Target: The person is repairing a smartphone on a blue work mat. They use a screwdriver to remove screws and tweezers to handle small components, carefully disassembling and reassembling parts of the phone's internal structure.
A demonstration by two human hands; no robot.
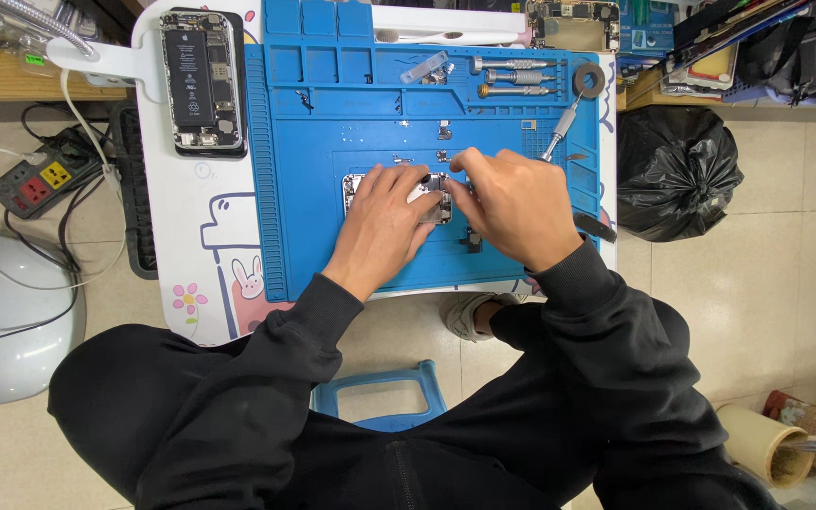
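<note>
Both hands meet over a small opened phone lying near the centre of the blue work mat, which covers most of the low white table. The left hand lies flat with fingers spread across the phone's left half, pressing it down, evidently to keep it from shifting. The right hand is curled over the phone's right edge with fingertips pinched close together at about 11 o'clock from its knuckles; whether a tool or a small part sits in that pinch cannot be told.

At 1 o'clock from the phone a screwdriver lies slanted within reach of the right hand. Further screwdrivers rest in the mat's tray compartments at 12 to 1 o'clock, kept apart from the work. Small loose parts sit on the mat just beyond the phone at 12 o'clock. A second opened phone, battery showing, lies off the mat at 10 o'clock.
</note>
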